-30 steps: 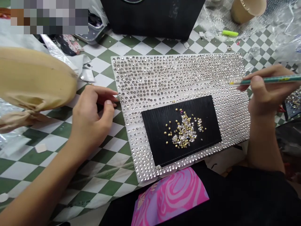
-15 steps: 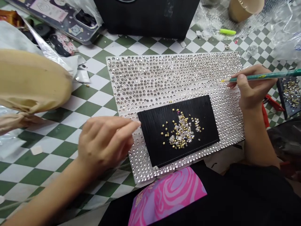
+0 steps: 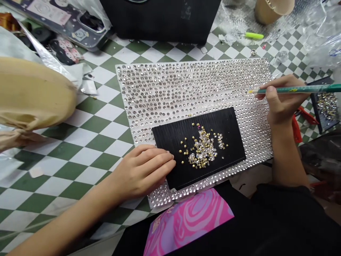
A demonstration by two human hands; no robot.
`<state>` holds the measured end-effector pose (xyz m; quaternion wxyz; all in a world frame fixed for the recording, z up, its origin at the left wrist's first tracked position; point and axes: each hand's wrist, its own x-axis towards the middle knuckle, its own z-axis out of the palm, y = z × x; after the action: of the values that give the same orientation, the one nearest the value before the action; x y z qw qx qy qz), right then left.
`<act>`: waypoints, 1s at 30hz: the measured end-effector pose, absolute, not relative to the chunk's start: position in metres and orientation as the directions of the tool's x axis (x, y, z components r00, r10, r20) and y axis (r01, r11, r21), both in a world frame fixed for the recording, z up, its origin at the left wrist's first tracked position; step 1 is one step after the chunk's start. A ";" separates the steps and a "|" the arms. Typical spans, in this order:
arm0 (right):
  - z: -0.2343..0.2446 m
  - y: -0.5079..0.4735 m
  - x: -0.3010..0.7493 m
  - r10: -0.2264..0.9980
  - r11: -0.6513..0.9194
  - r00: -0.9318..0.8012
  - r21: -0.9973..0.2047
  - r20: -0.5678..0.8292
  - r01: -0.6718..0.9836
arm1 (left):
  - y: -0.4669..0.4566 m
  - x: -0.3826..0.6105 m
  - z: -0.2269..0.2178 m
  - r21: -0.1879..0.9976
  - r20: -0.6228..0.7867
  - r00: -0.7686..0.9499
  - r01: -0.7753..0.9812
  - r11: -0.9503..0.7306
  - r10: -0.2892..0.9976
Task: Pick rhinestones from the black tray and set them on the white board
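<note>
My left hand (image 3: 142, 170) lies with its fingers together and lightly curled on the lower left of a black ridged tray (image 3: 170, 142), holding nothing I can see. A loose heap of clear and gold rhinestones (image 3: 204, 149) sits on that tray, just right of my fingertips. The tray rests on a white sheet (image 3: 191, 85) covered in dense rows of rhinestones. My right hand (image 3: 282, 99) grips a green pick pencil (image 3: 293, 90), its yellow tip (image 3: 249, 91) just above the rows.
A tan padded bundle (image 3: 32, 92) intrudes at left over a green-and-white checkered tablecloth (image 3: 87, 160). A pink swirled packet (image 3: 186, 220) lies at the sheet's near edge. Right of my hand are red-handled scissors (image 3: 297, 126) and a black tray of rhinestones (image 3: 323, 105). A black box (image 3: 160, 17) stands behind.
My left hand has moved right and toward me, from the sheet's left edge onto the black tray's lower left. The right hand keeps the pick, and the view has shifted slightly.
</note>
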<state>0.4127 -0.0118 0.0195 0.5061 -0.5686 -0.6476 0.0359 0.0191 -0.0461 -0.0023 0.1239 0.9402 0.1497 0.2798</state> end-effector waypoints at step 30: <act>0.019 -0.008 0.413 0.797 0.304 0.203 -0.669 0.569 0.678 | -0.041 0.019 0.001 0.364 0.480 0.796 0.200 -0.910 0.368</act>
<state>0.4132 -0.0079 0.0191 0.5070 -0.5869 -0.6285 0.0585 0.0192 -0.0412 0.0014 0.1490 0.9360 0.1517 0.2806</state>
